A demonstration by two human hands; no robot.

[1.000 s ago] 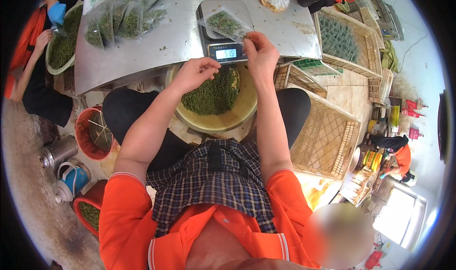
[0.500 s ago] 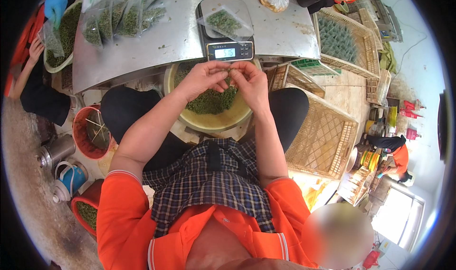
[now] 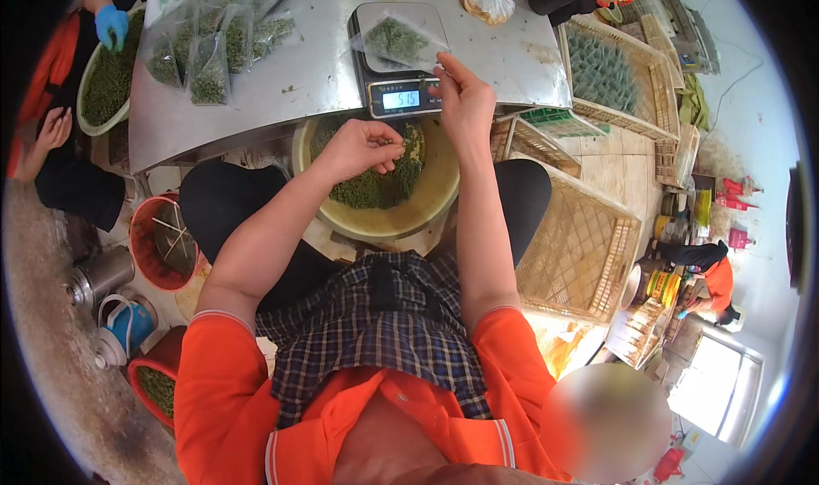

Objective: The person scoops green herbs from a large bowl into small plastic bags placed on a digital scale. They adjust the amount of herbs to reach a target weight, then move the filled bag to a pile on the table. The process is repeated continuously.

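My left hand [image 3: 368,150] is held over a yellowish tub [image 3: 382,226] of small green berries [image 3: 375,188], its thumb and fingertips pinched together. Whatever may be between them is too small to name. My right hand [image 3: 465,101] reaches up to the front right of a digital scale [image 3: 399,99]. Its index finger and thumb are apart, close to the corner of a clear plastic bag [image 3: 397,40] of green berries lying on the scale's plate. I cannot tell whether the fingertips touch that bag.
Several filled clear bags [image 3: 209,71] lie on the metal table [image 3: 320,71]. At left, a co-worker's blue-gloved hand [image 3: 111,27] is over a basin [image 3: 91,114] of berries. Plastic crates [image 3: 576,246] stand at right, a red bucket [image 3: 141,242] at left.
My hands, together over the tub before, have parted: the right has moved up to the scale, the left slightly down. The co-worker's bag has left their hands; another bag lies at the table's front left.
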